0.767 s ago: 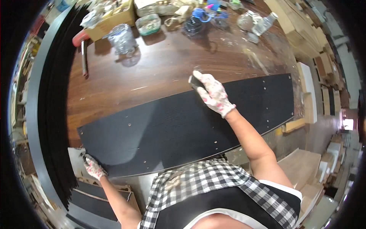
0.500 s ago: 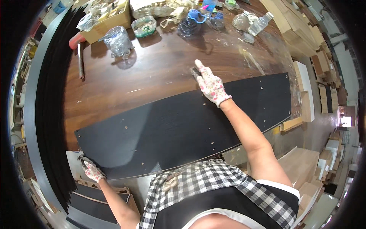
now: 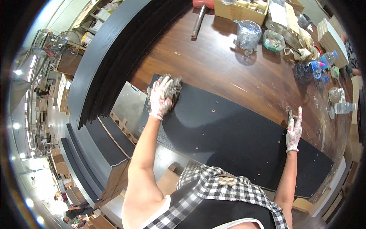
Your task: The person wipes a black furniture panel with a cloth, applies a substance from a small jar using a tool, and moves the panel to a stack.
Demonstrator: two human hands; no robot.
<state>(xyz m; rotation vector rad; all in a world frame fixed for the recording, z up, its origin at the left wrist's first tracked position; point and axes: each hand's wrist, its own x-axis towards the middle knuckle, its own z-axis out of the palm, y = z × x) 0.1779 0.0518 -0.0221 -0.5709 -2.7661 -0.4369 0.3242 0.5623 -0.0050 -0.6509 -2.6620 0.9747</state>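
Note:
A long black board [image 3: 228,133] with small holes lies on the brown wooden table. My left hand [image 3: 161,100], in a white glove with a floral print, presses a grey fluffy rag [image 3: 174,88] onto the board's far left corner, fingers bent over it. At the far edge, toward the board's right end, my right hand [image 3: 293,133] wears a matching glove. Its index finger is stretched out. Something dark shows at its other fingertips; I cannot tell whether it is soiling or a held scrap.
Curved black panels stand stacked [image 3: 110,57] on the left, with more black boards [image 3: 103,139] below. A red-headed hammer [image 3: 199,21], a cardboard box [image 3: 238,13], a wrapped plastic jug [image 3: 248,36], a green-tinted tub [image 3: 273,41] and plastic bottles [image 3: 345,108] occupy the table's far side.
The view has swung left, so the table appears turned. My left hand has moved from the board's near left corner onto its top at the far left corner. My right hand remains by the far edge.

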